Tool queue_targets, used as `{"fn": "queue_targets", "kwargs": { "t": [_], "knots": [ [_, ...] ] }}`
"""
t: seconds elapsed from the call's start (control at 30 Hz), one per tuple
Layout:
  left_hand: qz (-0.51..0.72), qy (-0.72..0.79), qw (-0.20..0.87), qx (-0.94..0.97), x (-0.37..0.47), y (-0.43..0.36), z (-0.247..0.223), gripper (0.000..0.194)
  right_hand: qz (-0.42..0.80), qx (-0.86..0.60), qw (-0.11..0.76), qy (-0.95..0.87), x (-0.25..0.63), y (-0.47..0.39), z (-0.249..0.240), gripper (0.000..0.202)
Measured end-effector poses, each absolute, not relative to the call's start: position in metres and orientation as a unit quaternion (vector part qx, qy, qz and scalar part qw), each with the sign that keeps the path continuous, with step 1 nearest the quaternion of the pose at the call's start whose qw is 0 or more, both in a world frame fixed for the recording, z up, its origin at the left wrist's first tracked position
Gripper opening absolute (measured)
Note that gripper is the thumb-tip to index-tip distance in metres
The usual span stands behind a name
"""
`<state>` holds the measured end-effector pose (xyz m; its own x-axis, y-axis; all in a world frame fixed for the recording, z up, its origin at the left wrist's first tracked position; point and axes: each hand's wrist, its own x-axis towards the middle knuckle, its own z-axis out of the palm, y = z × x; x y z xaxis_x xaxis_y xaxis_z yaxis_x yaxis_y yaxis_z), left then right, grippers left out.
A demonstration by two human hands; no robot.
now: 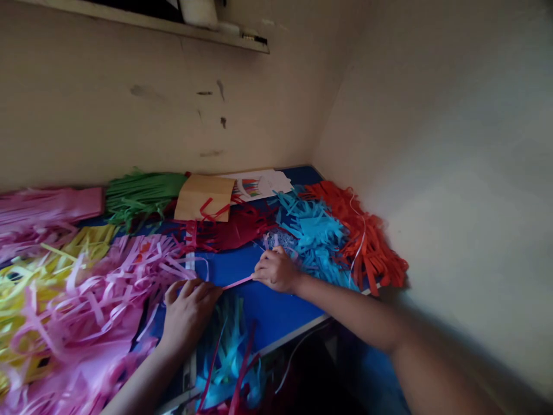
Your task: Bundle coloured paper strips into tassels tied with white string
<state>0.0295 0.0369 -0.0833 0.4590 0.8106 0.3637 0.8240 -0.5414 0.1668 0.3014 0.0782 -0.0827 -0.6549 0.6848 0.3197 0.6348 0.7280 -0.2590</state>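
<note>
A thin pink paper strip [237, 283] is stretched taut between my two hands, just above the blue tabletop [276, 317]. My left hand [192, 305] grips its left end, fingers closed and knuckles up. Its other end disappears into my right hand [275, 270], whose fingers are pinched together. Light blue fringed paper [227, 357] hangs at the table's near edge, below the strip. Close behind my right hand lies a small tangle of pale shredded strips [280, 239].
Pink fringe [125, 276] and yellow fringe [26, 288] cover the left side. Green fringe [142, 193], a brown paper piece [203, 196], dark red fringe [242, 227] and a printed sheet [263, 183] lie at the back. Blue fringe [317, 230] and orange-red fringe [371, 242] sit right, by the wall.
</note>
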Motion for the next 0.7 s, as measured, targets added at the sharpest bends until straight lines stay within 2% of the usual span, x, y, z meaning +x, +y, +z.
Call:
{"fn": "queue_targets", "kwargs": {
  "t": [0.13, 0.3, 0.47, 0.53, 0.63, 0.7],
  "knots": [
    [-0.213, -0.501, -0.017, -0.839, 0.024, 0.043, -0.093, 0.027, 0.145, -0.440, 0.195, -0.864, 0.313, 0.083, -0.081, 0.009],
    [-0.201, -0.526, -0.032, -0.826, 0.030, 0.046, -0.089, 0.032, 0.152, -0.470, 0.162, -0.854, 0.306, 0.081, -0.069, 0.008],
    [-0.161, -0.551, -0.003, -0.819, 0.045, 0.046, -0.068, 0.024, 0.139, -0.511, 0.117, -0.840, 0.291, 0.085, -0.058, 0.010],
    [-0.151, -0.529, 0.009, -0.835, 0.050, 0.044, -0.061, 0.016, 0.135, -0.494, 0.106, -0.852, 0.289, 0.085, -0.053, 0.002],
    [-0.152, -0.441, 0.032, -0.884, 0.055, 0.041, -0.058, 0.034, 0.107, -0.425, 0.095, -0.894, 0.292, 0.081, -0.048, 0.009],
    [-0.158, -0.397, 0.044, -0.903, 0.058, 0.042, -0.061, 0.038, 0.049, -0.357, 0.090, -0.929, 0.294, 0.078, -0.049, 0.013]
  ]
}}
